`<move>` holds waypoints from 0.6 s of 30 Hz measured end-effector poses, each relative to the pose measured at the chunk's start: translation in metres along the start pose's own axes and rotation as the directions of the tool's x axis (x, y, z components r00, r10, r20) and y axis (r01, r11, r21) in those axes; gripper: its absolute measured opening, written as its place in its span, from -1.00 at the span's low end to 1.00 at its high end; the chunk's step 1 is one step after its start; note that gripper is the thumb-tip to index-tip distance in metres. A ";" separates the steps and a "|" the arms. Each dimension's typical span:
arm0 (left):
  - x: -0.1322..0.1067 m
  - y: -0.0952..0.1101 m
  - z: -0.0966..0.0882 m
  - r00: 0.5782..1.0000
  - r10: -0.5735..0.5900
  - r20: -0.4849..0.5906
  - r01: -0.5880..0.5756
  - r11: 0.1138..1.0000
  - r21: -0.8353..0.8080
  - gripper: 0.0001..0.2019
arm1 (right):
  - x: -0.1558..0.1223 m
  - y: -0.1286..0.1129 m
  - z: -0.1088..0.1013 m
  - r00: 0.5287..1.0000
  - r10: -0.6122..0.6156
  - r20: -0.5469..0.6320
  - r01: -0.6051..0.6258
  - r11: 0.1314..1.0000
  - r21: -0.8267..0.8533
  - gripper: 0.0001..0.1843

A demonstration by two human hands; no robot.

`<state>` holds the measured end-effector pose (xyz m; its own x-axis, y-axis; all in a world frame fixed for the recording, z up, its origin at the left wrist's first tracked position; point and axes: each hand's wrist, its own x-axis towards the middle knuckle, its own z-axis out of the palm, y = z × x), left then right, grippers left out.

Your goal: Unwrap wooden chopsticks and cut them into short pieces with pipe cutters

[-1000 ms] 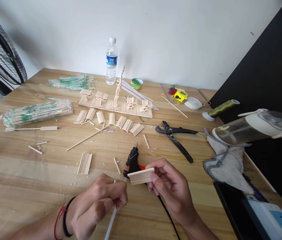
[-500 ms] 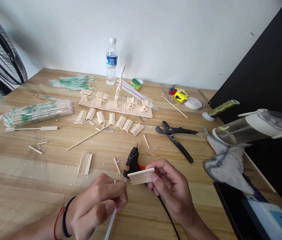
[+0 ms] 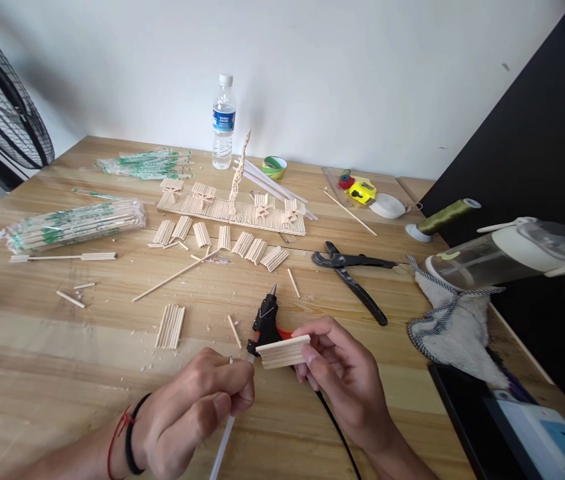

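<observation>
In my right hand [image 3: 345, 383] is a small panel of short wooden sticks [image 3: 283, 353] set side by side, pinched at its right end between thumb and fingers. My left hand [image 3: 199, 407] is closed just left of the panel. A small pale tip shows above its curled fingers; what they hold is mostly hidden. Behind the panel lies a black hot glue gun [image 3: 265, 317], its nozzle pointing away from me. A clear glue stick [image 3: 222, 447] runs from its rear, passing partly behind my left hand. Another stick panel [image 3: 170, 327] lies flat to the left.
Farther back stands a stick model [image 3: 202, 208] with a tall spire, several small panels [image 3: 225, 238] in front. Cable-cutter-like pliers [image 3: 355, 267] lie right, near a cloth [image 3: 455, 327] and a clear jug [image 3: 487, 257]. Bagged chopsticks [image 3: 77, 223] lie left; a water bottle [image 3: 223, 123] stands behind.
Almost nothing differs. Both hands keep their places and their grips, and the panel stays at nearly the same tilt.
</observation>
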<state>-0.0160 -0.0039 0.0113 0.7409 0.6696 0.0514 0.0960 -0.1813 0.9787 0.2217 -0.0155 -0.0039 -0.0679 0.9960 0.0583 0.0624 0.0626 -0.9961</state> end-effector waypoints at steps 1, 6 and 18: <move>0.000 0.000 0.000 1.000 0.002 0.001 -0.002 1.000 0.000 -0.54 | 0.000 0.000 0.000 1.000 0.003 -0.002 -0.003 1.000 0.004 -0.72; 0.001 0.003 -0.001 1.000 0.013 0.005 -0.013 1.000 0.004 -0.51 | -0.001 -0.002 0.002 0.998 0.047 -0.033 -0.046 0.999 0.020 -0.71; 0.003 0.005 -0.001 0.999 0.035 -0.003 -0.035 0.999 -0.014 -0.49 | 0.000 0.004 -0.002 0.999 -0.037 0.023 0.037 0.999 0.008 -0.79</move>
<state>-0.0138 -0.0025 0.0165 0.7421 0.6647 0.0859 0.0610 -0.1947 0.9790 0.2239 -0.0149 -0.0082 -0.0935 0.9912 0.0934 0.0521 0.0986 -0.9938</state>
